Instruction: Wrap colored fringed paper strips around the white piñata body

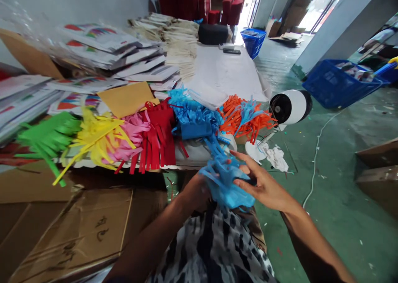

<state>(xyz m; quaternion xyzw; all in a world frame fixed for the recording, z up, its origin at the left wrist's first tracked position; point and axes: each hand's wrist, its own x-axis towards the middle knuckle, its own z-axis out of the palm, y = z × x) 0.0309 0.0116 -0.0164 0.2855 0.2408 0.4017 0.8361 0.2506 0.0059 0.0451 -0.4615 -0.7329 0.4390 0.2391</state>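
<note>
Both of my hands hold a bundle of blue fringed paper [226, 179] just above my lap. My left hand [195, 192] grips it from the left, its fingers mostly hidden behind the paper. From the right, my right hand [260, 182] has its fingers stretched along the bundle. On the table edge in front lie fringed paper piles in a row: green [46, 140], yellow [93, 140], pink [132, 136], red [158, 136], blue [194, 115] and orange [245, 117].
Stacks of printed sheets [102, 55] cover the left of the long white table [226, 69]. A small white fan [290, 105] stands at the table's right edge. Flat cardboard boxes [68, 225] lie low left. Blue baskets [340, 82] sit on the green floor to the right.
</note>
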